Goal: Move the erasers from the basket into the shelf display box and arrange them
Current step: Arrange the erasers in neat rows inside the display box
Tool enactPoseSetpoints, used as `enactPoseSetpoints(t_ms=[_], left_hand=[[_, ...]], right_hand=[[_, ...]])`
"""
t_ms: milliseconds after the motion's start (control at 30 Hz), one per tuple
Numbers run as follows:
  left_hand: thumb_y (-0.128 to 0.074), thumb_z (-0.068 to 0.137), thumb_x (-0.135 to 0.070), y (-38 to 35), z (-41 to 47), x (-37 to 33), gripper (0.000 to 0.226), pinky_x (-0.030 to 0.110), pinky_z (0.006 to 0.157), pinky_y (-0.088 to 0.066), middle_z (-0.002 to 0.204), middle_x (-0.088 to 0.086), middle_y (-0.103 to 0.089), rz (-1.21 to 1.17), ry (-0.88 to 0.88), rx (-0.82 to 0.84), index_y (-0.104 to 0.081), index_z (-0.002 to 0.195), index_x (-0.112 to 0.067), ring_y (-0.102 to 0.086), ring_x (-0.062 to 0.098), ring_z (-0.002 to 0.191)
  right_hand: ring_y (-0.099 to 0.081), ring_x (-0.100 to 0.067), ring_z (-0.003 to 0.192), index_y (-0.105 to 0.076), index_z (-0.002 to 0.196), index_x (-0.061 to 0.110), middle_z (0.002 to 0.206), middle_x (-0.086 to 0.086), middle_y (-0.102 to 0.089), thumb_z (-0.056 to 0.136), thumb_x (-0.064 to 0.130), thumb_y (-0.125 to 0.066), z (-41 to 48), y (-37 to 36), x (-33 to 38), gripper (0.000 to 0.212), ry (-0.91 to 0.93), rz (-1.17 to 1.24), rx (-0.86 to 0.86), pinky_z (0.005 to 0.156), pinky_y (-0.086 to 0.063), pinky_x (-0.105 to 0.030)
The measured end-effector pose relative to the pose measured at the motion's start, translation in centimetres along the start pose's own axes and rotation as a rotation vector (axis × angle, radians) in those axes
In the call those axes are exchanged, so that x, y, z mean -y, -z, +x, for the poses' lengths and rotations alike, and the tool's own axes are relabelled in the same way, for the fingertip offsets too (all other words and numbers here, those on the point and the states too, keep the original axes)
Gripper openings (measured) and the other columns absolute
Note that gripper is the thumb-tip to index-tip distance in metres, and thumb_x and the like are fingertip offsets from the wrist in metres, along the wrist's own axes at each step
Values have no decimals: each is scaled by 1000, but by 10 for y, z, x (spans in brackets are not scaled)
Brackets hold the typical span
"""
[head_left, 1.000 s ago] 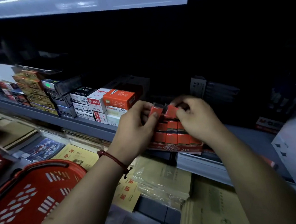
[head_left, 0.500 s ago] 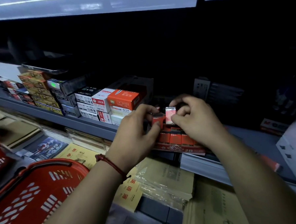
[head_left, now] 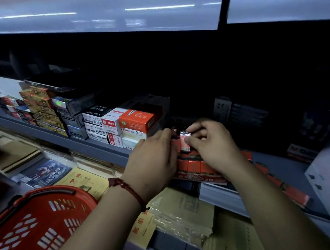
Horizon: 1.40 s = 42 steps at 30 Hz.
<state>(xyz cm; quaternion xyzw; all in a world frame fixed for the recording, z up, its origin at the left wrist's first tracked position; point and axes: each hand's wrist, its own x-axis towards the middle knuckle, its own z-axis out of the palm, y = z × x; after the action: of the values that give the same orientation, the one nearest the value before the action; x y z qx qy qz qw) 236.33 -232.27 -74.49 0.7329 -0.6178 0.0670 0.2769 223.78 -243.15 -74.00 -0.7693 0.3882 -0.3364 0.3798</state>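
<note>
A red display box (head_left: 199,178) marked 2B sits at the front of the grey shelf, holding rows of orange-red erasers (head_left: 193,165). My right hand (head_left: 209,144) pinches one wrapped eraser (head_left: 184,143) upright over the box's back rows. My left hand (head_left: 154,160) presses against the box's left side, fingers closed on another eraser (head_left: 176,138) that is mostly hidden. The red basket (head_left: 33,221) stands at the lower left; its contents are out of sight.
Stacks of small stationery boxes (head_left: 122,126) crowd the shelf just left of the display box. Loose red packets (head_left: 279,182) lie on the shelf to the right. A white box (head_left: 324,177) stands at the far right. Notebooks and paper packs (head_left: 180,211) lie below the shelf.
Both hands have lowered slightly toward the box. The eraser in my right hand has turned upright, showing its 2B label. The camera view has shifted a little.
</note>
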Motion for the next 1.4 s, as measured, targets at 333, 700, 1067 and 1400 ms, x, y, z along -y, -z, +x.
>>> enactPoseSetpoints(t_ms=[333, 700, 1067, 1400], left_hand=[[-36, 105, -33, -5, 2, -2, 28, 38, 91, -39, 116, -2, -67, 19, 50, 18, -51, 128, -24, -62, 21, 104], [-55, 99, -22, -1, 11, 9, 31, 46, 94, -49, 117, 0, -61, -69, 33, 26, -64, 128, -20, -62, 26, 105], [-66, 94, -27, 0, 14, 13, 19, 34, 86, -52, 108, -1, -71, -127, 43, -37, -74, 109, -19, -64, 17, 99], [-68, 90, -24, 5, 18, 16, 24, 17, 82, -41, 108, -2, -69, -95, 19, 29, -74, 113, -19, -64, 15, 99]], right_hand=[[-61, -11, 62, -64, 92, 23, 84, -3, -71, 89, 21, -73, -3, 3, 1, 9, -32, 73, -46, 61, -46, -27], [-69, -15, 71, -65, 86, 24, 77, 0, -72, 87, 21, -75, -4, 2, -1, 11, 17, 20, 12, 66, -56, -32], [-62, 0, 57, -68, 82, 28, 72, 6, -70, 83, 27, -78, -4, 4, -5, 10, 65, -94, 56, 57, -47, -21], [-61, 0, 62, -72, 83, 31, 77, 11, -69, 81, 34, -79, -4, 9, -3, 8, 83, -187, 71, 55, -44, -16]])
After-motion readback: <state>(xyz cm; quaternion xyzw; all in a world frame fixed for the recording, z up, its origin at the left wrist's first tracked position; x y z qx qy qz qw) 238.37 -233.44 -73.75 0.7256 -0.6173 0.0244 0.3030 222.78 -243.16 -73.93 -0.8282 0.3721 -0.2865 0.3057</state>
